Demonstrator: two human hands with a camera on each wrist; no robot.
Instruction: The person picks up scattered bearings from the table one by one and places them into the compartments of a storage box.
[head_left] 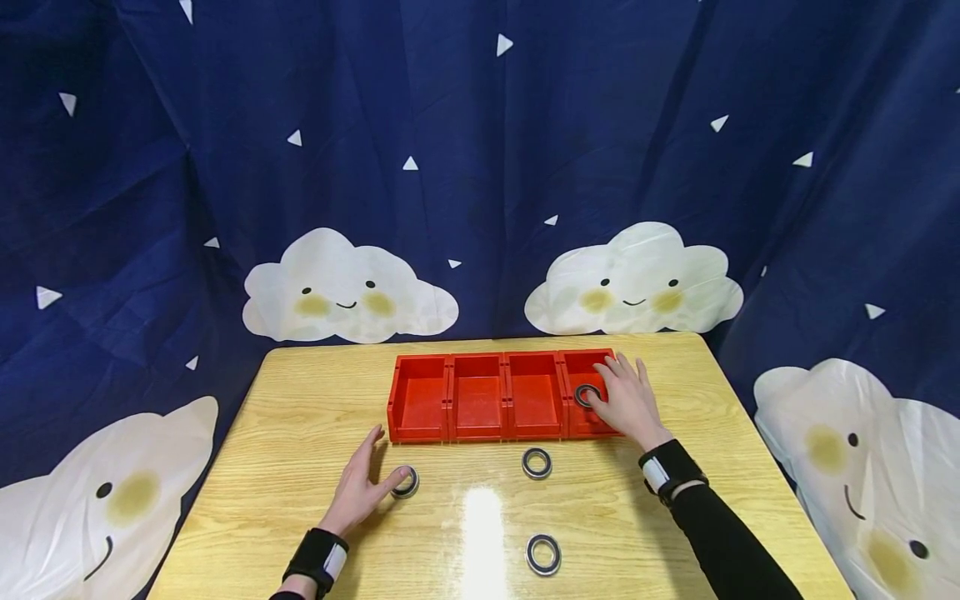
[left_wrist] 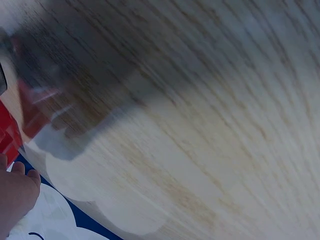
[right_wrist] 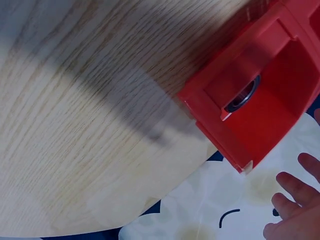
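A ball bearing [head_left: 582, 400] is in the rightmost compartment of the red bin row [head_left: 480, 433]; the right wrist view shows this bearing [right_wrist: 245, 96] behind the front wall. My right hand [head_left: 628, 403] hovers over that compartment with fingers spread, its thumb overlapping the bearing's edge in the head view. In the right wrist view the fingers [right_wrist: 295, 189] stand apart from the bearing. My left hand [head_left: 358, 490] is at the table's left, fingers extended, with the thumb tip overlapping another bearing [head_left: 406, 492] in front of the bins.
Two more bearings, a nearer one [head_left: 543, 568] and one close to the bins [head_left: 537, 475], lie on the wooden table [head_left: 315, 392]. A dark blue curtain [head_left: 480, 108] with cloud prints surrounds the table's back and sides.
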